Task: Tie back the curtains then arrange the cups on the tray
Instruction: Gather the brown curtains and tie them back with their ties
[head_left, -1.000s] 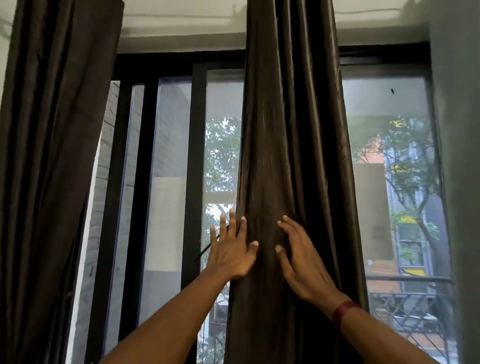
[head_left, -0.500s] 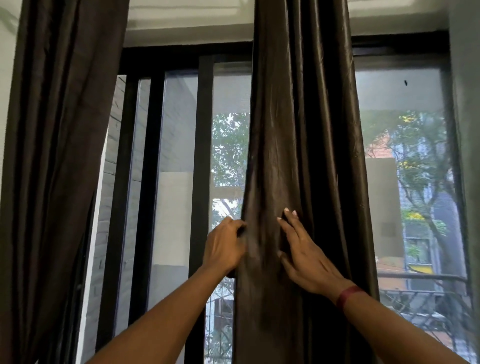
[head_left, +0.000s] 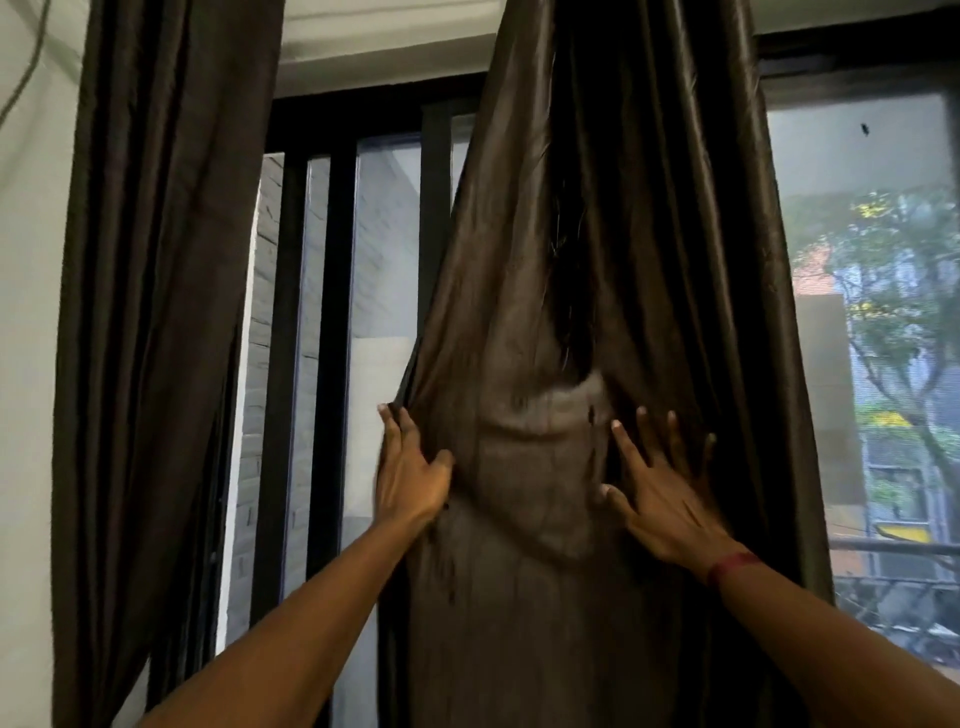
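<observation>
A dark brown middle curtain (head_left: 524, 519) hangs in front of the window, with its fabric stretched sideways between my hands. My left hand (head_left: 410, 470) lies on the curtain's left edge, fingers straight and pointing up, thumb pressed onto the cloth. My right hand (head_left: 665, 493) is spread flat on the folds further right, fingers apart, with a red band on its wrist. A second brown curtain (head_left: 156, 312) hangs gathered at the far left. No cups or tray are in view.
Black window bars (head_left: 332, 338) and glass stand behind the curtains. A white wall (head_left: 31, 312) is at the left. Trees and buildings show through the right pane (head_left: 883, 312).
My hands have moved apart, the left one leftward and the right one rightward, spreading the middle curtain wider. My left hand's fingers went from curled round the edge to straight.
</observation>
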